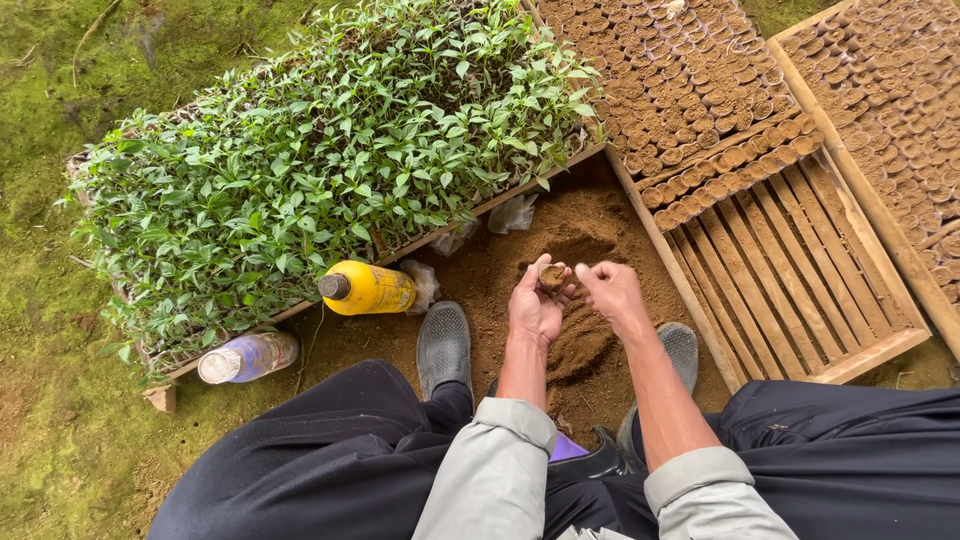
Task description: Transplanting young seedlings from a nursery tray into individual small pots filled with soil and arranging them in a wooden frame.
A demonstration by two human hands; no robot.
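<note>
The left hand (536, 308) holds a small soil-filled pot (551, 277) upright. Its fingers (541, 268) curl around the pot, thumb on one side, so the pot sits at the fingertips with its open top facing up.

The right hand (612, 290) is just beside the pot, to its right. Its fingers (586, 274) are bunched narrow, tips together at the pot's rim; whether they pinch soil cannot be told.

Directly below and beyond both sets of fingers lies a soil heap (560, 240), loose and brown, spread on the ground.

To the right of the right fingers stands a slatted wooden tray (790, 270). Its near half is bare slats. Its far half carries rows of filled pots (690, 90), packed side by side. A second tray (890, 90) of the same kind lies further right, also packed.

To the left of the left fingers, near them, a yellow bottle (368, 288) lies on its side on the soil. Further left lies a clear bottle (248, 357) with a blue label, well apart from the hands.

Beyond the bottles, a tray of green seedlings (330, 150) fills the upper left.

Below the fingers, two grey shoes (444, 347) rest on the soil, one on each side of the forearms. Mossy ground (60, 420) surrounds the work area on the left.
</note>
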